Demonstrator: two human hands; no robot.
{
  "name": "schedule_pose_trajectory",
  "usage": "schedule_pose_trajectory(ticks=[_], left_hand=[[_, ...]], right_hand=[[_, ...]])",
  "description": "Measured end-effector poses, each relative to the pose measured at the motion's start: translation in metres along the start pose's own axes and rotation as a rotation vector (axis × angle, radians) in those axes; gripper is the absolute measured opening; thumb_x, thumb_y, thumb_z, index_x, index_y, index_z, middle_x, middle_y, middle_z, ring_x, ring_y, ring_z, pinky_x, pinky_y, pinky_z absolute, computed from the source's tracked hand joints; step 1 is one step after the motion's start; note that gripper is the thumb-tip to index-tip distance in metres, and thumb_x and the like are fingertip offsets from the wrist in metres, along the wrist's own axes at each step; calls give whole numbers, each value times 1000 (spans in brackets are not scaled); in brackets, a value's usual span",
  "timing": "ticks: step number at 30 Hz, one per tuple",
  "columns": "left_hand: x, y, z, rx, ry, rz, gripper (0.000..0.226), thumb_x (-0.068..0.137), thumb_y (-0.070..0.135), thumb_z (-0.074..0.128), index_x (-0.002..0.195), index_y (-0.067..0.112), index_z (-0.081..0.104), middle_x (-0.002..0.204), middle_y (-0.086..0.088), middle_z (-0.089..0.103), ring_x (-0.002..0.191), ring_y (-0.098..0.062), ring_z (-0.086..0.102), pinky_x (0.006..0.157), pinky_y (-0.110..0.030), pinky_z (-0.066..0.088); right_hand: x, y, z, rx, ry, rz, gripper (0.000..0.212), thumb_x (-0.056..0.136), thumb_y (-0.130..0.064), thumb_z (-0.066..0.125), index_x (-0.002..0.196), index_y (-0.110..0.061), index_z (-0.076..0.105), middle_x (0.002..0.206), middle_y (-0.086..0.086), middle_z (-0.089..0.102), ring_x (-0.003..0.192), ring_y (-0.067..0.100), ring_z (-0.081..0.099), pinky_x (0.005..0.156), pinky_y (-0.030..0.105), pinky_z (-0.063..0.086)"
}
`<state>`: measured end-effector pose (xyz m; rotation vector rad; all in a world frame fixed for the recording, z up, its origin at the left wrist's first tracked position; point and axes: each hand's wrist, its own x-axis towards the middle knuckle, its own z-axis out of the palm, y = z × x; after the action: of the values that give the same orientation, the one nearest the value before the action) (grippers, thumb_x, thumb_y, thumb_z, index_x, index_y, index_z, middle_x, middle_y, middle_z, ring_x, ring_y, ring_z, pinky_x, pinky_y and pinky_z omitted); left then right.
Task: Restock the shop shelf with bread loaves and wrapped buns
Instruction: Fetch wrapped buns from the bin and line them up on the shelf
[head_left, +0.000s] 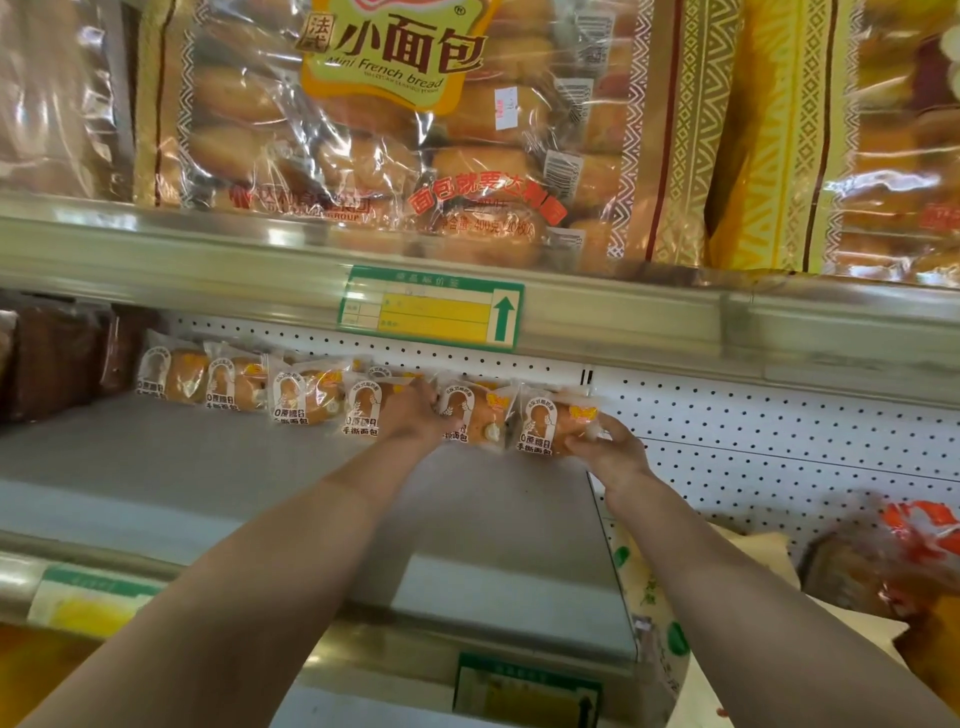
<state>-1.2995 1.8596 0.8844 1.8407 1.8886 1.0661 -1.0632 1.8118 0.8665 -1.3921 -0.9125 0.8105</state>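
Note:
Several wrapped buns stand in a row along the back of the grey middle shelf (208, 467), against the perforated back panel. My right hand (610, 449) grips the rightmost wrapped bun (550, 423) at the row's end, fingers curled round its right side. My left hand (415, 413) reaches in between two buns, resting against the bun (478, 415) just left of the held one; its fingertips are hidden among the wrappers. Further left stand more buns (306, 397) in the same white and clear wrappers.
A big bag of mini French bread (374, 119) fills the upper shelf, above a green and yellow price tag (431, 309). Dark loaves (52, 358) sit at the far left. At lower right lie a packaged loaf (883, 561) and yellow packs (654, 587).

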Motion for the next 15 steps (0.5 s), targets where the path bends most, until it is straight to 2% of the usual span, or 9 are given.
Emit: schedule_pose_trajectory(ticks=[3,7,11,15], left_hand=[[1,-1,2,28,25,7,44,83,34,80,114,11,59,117,-7,68,112,-26,63,83,-33,48],[2,-1,2,41,29,9,44,80,37,82,112,15,61,110,-6,72,104,-25,68,90,-38,55],[1,-2,2,33,10,-6,53,80,36,83,122,13,59,113,-6,73,105,-24,70,93,-38,54],[0,-1,1,-6,11,-43,63,76,31,86,125,12,52,119,-7,69,107,-27,68,92,-36,54]], right_hand=[[2,1,5,-36,25,-21,58,82,-2,77,135,-18,59,122,9,66,102,22,60,91,30,45],[4,2,7,-53,49,-7,41,83,-3,77,119,-14,62,108,8,65,95,22,59,86,30,45],[7,6,7,-32,43,-2,42,84,-5,77,121,-14,61,110,9,65,97,23,59,86,32,46],[6,9,8,-51,58,10,41,85,-10,77,122,-19,61,108,6,63,96,24,60,94,38,51]])
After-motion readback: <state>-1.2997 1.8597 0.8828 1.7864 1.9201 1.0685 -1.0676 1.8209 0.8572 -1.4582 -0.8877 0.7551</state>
